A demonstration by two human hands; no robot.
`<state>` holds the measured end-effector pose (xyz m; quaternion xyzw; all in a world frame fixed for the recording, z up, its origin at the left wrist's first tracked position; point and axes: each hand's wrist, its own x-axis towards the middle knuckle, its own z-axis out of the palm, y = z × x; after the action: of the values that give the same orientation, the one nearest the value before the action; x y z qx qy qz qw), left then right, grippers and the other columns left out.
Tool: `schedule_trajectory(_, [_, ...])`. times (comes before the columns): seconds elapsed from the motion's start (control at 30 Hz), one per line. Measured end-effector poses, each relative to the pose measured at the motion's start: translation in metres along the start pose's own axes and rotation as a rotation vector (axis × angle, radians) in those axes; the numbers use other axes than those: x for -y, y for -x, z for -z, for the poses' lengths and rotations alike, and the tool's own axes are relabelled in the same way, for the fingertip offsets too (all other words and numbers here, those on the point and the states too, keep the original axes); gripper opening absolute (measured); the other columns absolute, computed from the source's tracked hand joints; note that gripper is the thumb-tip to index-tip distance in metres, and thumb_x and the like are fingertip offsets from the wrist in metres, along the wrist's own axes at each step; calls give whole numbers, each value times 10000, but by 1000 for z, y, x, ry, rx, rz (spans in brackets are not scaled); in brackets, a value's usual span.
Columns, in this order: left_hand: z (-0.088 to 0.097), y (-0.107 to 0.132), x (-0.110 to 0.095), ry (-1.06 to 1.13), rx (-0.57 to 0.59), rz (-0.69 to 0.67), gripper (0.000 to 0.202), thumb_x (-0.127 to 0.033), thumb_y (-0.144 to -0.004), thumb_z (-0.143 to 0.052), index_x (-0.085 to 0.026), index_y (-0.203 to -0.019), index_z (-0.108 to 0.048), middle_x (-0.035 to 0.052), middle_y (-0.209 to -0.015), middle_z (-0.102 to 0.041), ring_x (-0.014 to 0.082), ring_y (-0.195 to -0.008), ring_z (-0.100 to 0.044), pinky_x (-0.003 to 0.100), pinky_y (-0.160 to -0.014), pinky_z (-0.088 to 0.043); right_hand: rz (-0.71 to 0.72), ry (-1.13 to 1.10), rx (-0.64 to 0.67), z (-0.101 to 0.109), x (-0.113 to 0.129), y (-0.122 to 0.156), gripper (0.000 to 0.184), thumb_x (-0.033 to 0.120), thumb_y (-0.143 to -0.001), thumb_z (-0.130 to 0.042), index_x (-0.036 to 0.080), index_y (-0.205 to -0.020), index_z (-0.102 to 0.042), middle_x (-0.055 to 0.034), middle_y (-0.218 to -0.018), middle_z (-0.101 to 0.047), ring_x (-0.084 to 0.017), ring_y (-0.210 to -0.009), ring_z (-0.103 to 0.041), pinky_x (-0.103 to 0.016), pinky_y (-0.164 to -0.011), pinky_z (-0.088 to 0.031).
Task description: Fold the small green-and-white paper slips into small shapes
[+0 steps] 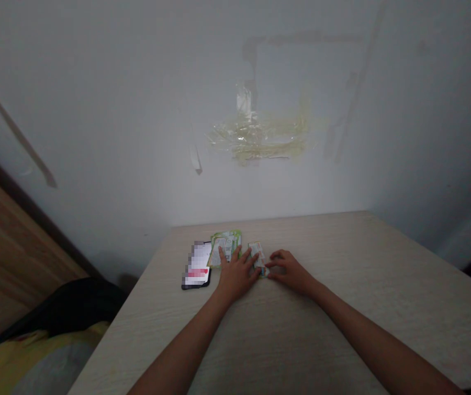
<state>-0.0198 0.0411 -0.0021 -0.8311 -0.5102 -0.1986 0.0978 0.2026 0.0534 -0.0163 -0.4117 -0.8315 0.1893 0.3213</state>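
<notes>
My left hand point(239, 277) lies with its fingers spread. Some of its fingers rest over the lower part of several flat green-and-white printed packets point(227, 241), while others touch the left side of a smaller printed packet point(256, 250). At that smaller packet's right edge is my right hand point(289, 270), fingers bent and apart, its tips at or touching the edge. Both hands cover parts of the packets. A phone point(198, 269) with a lit, partly blurred screen lies left of the green packets, which overlap its edge.
The pale wood-grain table point(342, 258) meets a wall point(136, 109) at its back. Clear, yellowed tape point(264, 137) sticks to the wall. Left of the table are dark and yellow cloth point(46, 351) and a wooden panel point(0, 247).
</notes>
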Motion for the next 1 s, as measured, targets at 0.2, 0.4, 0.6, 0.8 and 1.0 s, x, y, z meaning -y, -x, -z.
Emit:
schedule_trajectory(0.2, [-1, -1, 0, -40, -6, 6, 484, -609, -914, -347, -409, -1333, -483, 16, -1486, -414, 325, -1374, -334, 761, -1035, 84, 0, 9, 13, 0, -4, -1, 238, 330, -868, -621, 239, -1069, -711, -100, -1148, -556, -219, -1110, -508, -387, -1004, -406])
schedule_trajectory(0.4, [1, -1, 0, -9, -5, -24, 545, -647, -898, -340, -387, -1365, -446, 25, -1460, -452, 311, -1358, -365, 747, -1038, 121, -18, -2, 23, 0, -8, -2, 258, 314, -901, -573, 235, -1114, -695, -105, -1157, -562, -220, -1118, -509, -393, -1017, -402])
schedule_trajectory(0.6, [1, 0, -1, 11, -11, -54, 511, -644, -866, -434, -369, -1283, -545, 28, -1378, -545, 318, -1326, -402, 738, -1041, 135, -34, -17, 20, -1, -8, -2, 253, 293, -902, -565, 231, -1108, -698, -101, -1151, -565, -218, -1116, -510, -390, -1016, -407])
schedule_trajectory(0.8, [3, -1, 0, 72, -1, -49, 380, -554, -916, -428, -355, -1188, -604, 8, -1281, -619, 275, -1272, -463, 723, -1030, 183, 2, 7, 2, 1, -3, -1, 230, 329, -878, -600, 243, -1055, -719, -96, -1111, -580, -218, -1076, -529, -391, -979, -428])
schedule_trajectory(1.0, [2, -1, 1, 88, -8, -67, 325, -507, -932, -439, -345, -1137, -632, 10, -1239, -644, 262, -1264, -469, 704, -1035, 195, -18, 79, -16, 3, 10, -1, 177, 350, -811, -678, 276, -953, -753, -74, -1030, -614, -214, -996, -561, -385, -940, -438])
